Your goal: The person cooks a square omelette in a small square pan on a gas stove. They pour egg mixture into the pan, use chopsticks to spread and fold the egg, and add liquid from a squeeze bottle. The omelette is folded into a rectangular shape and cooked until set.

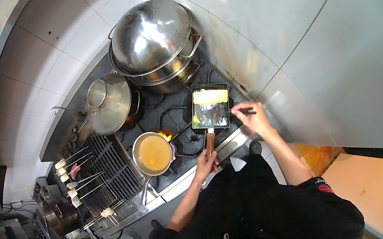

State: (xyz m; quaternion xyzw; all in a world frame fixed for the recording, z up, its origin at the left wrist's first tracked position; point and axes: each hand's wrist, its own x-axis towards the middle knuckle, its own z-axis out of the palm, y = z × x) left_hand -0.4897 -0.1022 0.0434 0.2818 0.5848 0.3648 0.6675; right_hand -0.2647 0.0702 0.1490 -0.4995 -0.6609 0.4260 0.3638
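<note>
My left hand (206, 163) grips the brown wooden handle (210, 143) of a rectangular omelette pan (213, 116) over the right part of the stove. A folded yellow egg layer (210, 96) lies across the pan's far end, and a small yellow scrap (196, 119) sticks near its left side. Bare dark metal glistens in the near half. At the pan's right edge, my right hand (251, 115) pinches a thin dark utensil (247, 111), perhaps chopsticks; its tip is hard to make out.
Left of the pan, a saucepan (152, 155) of light brown liquid sits over a flame (165, 136). Behind stand a large domed-lid pot (154, 37) and a lidded pot (114, 107) with a strainer (97, 93). Skewers (72, 193) lie across a grill (108, 162). A tiled wall (262, 67) borders the right.
</note>
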